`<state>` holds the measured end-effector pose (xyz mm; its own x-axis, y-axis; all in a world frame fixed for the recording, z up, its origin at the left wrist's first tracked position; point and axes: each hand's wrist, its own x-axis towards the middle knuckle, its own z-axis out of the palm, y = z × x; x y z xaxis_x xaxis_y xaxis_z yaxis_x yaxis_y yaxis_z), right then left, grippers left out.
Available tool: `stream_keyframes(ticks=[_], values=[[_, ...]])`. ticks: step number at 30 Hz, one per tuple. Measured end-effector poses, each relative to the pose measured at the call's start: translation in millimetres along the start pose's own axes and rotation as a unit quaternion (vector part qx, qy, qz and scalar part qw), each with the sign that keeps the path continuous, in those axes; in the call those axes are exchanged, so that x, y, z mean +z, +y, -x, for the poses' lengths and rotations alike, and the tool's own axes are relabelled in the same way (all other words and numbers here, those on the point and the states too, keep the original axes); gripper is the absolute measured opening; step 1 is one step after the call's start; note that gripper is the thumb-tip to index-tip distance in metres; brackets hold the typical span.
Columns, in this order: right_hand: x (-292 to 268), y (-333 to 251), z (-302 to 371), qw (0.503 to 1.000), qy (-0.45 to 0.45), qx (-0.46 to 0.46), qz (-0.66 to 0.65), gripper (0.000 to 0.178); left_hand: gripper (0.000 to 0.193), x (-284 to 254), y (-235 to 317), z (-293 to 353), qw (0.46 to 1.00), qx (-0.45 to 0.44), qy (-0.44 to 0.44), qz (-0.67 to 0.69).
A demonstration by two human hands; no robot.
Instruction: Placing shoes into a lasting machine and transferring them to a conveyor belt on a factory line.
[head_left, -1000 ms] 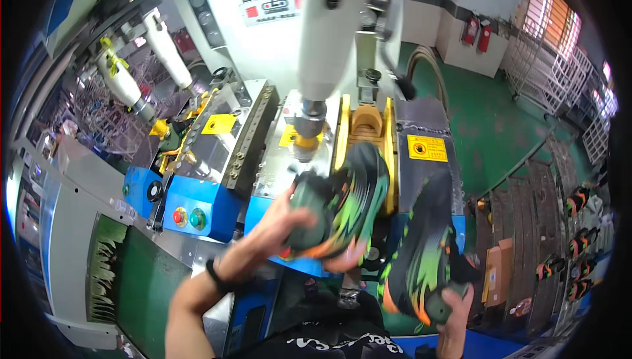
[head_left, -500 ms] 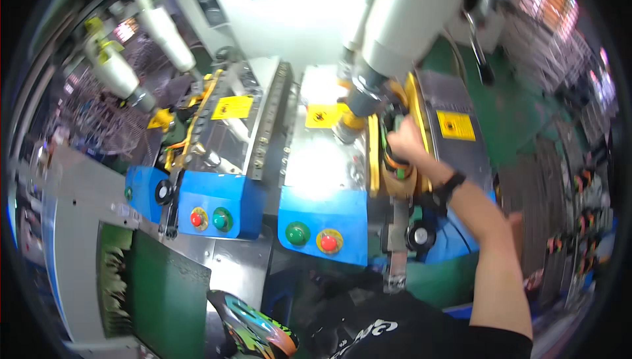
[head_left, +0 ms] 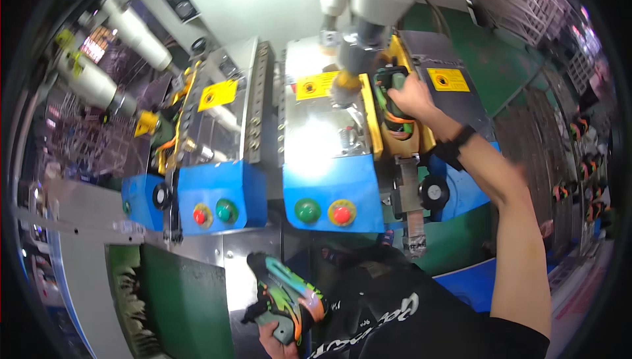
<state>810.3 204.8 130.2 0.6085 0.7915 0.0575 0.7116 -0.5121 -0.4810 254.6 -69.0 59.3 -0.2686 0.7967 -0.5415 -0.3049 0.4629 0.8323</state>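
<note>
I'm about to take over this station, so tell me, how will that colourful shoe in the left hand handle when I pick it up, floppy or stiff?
The shoe probably feels light: the left hand holds it alone from below. Its upper looks soft and may flex, while the sole end likely stays stiffer. It seems unlikely to roll, and its surface looks grippy rather than slippery.

Two shoes show: one (head_left: 289, 296) in the left hand (head_left: 276, 340), one (head_left: 394, 105) under the right hand (head_left: 413, 96). The machine has two blue boxes (head_left: 220, 188) (head_left: 332, 184), each bearing one green (head_left: 226, 211) (head_left: 307, 210) and one red button (head_left: 200, 215) (head_left: 341, 213). Three yellow warning labels (head_left: 217, 94) (head_left: 317, 85) (head_left: 447, 80) sit along its top.
</note>
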Motion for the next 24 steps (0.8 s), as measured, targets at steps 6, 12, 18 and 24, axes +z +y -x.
stream_keyframes(ticks=[6,12,18,24], values=[[17,-98,168,0.919,0.097,-0.349,-0.155,0.057,0.046,0,15,-44,0.983,-0.093,-0.079,0.138],[145,-166,222,0.897,0.021,-0.423,0.126,0.057,0.034,-37,32,-58,0.973,-0.226,0.003,0.035],[130,-173,274,0.875,-0.054,-0.455,-0.156,0.046,0.051,-37,25,-25,0.978,-0.030,-0.053,0.201],[160,-131,386,0.795,-0.341,-0.380,-0.329,0.022,0.054,-81,4,18,0.969,-0.003,0.123,0.216]])
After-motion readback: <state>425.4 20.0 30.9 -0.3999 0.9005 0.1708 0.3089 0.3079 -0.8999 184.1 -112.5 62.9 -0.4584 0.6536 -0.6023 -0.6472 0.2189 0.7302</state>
